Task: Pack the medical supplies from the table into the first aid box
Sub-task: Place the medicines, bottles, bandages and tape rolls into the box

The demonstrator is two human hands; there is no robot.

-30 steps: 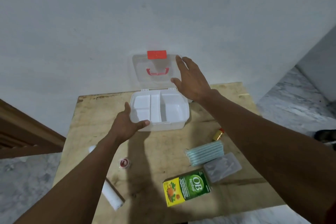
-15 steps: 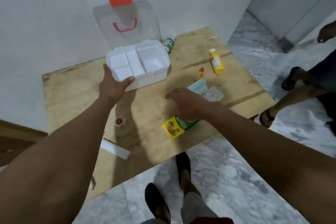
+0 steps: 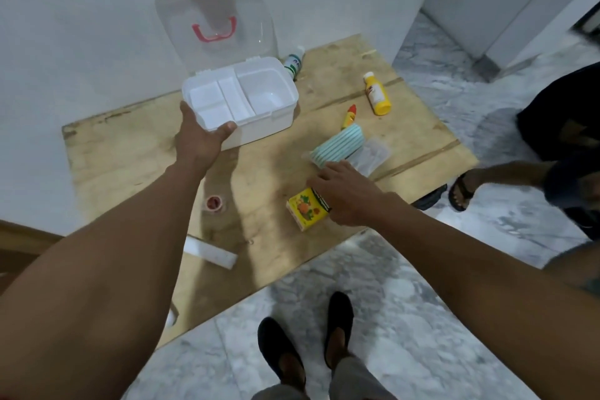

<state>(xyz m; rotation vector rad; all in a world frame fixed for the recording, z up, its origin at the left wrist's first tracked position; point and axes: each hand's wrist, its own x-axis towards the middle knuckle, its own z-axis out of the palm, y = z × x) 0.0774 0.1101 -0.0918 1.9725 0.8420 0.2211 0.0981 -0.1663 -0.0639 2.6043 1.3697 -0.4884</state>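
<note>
**Box steadied, first supply under the right hand**

Every place below is given relative to the first aid box (image 3: 240, 104), which stands open at the back of the wooden table (image 3: 130, 153) with its clear lid (image 3: 216, 19) raised against the wall. Its 3 compartments look empty, so packing has not yet begun.

Left of the box and toward the viewer lie a small roll of tape (image 3: 214, 204) and, nearer the table's front edge, a white roll (image 3: 211, 252). Both look light; the white roll is probably soft and should take a grip around its middle.

The left hand (image 3: 201, 140) clasps the box's near-left corner, thumb over the rim and fingers on the outer wall, bracing it.

Right of the box and toward the viewer, the right hand (image 3: 347, 195) lies palm down, fingers spread, on the green and yellow carton (image 3: 306, 209). It covers the carton's right part and has not closed around it. The carton should be light and stiff, best pinched across its 2 long sides.

Just beyond that hand's fingertips lie a striped teal packet (image 3: 337, 148) and a clear packet (image 3: 371, 156), both probably soft and slippery. Farther right are a small red-capped tube (image 3: 349, 115) and a yellow bottle (image 3: 376, 94), rigid and likely to roll. A white bottle (image 3: 293, 63) sits just behind the box's right corner.
</note>
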